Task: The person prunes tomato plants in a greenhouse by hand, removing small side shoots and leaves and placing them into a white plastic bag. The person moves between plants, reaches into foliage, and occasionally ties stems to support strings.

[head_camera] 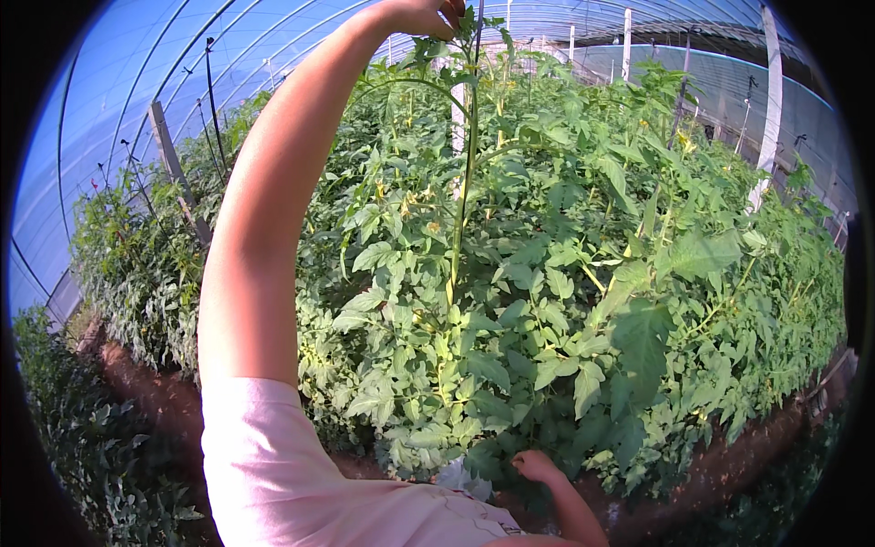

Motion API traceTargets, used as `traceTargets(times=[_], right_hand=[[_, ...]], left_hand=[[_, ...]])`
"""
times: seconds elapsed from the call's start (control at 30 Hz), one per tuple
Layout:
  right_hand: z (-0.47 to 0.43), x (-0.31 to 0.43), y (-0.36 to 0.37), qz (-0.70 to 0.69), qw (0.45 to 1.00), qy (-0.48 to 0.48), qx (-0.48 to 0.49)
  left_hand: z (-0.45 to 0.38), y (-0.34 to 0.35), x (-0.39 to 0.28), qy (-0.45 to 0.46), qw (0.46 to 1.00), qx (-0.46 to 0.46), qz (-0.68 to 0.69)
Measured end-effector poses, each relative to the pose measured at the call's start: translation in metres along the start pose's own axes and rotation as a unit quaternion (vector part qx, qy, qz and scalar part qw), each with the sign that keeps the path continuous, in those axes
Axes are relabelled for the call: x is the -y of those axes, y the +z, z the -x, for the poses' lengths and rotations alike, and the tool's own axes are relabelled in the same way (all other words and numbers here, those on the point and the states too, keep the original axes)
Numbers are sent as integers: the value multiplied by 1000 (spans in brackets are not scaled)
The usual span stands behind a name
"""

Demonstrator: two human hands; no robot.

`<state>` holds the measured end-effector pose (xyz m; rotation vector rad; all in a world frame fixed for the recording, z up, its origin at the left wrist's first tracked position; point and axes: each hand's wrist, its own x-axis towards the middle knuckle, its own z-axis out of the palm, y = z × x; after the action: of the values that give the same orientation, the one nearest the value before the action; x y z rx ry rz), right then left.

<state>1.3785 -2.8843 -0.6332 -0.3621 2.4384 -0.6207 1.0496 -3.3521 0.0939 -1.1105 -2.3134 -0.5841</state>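
My left hand (432, 16) is raised to the top edge of the view, which cuts part of it off. Its curled fingers are at the leafy tip of a tall tomato plant (466, 31); whether they grip it is hidden. A dark upright string or thin pole (472, 130) runs along the plant's green stem (456, 253). Low in front of my body, my right hand (536, 466) has its fingers curled in, near the lower tomato leaves (487, 459). No object shows in it. A whitish plastic-like piece (461, 476) lies left of this hand, partly covered by my shirt.
Dense tomato foliage (547, 273) with yellow flowers (683, 140) stands before me. White posts (765, 102) and a grey post (171, 157) rise among the rows under a greenhouse's arched frame (273, 34). Brown soil (154, 393) shows between rows. Darker plants (89, 444) grow at lower left.
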Motion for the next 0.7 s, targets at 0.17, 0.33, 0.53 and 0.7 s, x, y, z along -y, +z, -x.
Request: traceTargets(times=[0.17, 0.33, 0.53, 0.7], right_hand=[[1, -3, 5, 36, 998, -40, -29], [8, -11, 5, 31, 999, -15, -32], [2, -1, 6, 32, 999, -34, -24], [1, 3, 5, 34, 999, -27, -24]], left_hand=[[6, -16, 12, -69, 997, 18, 2], [18, 1, -28, -140, 988, 52, -29], [23, -10, -12, -92, 992, 77, 44], [21, -7, -3, -82, 994, 54, 57]])
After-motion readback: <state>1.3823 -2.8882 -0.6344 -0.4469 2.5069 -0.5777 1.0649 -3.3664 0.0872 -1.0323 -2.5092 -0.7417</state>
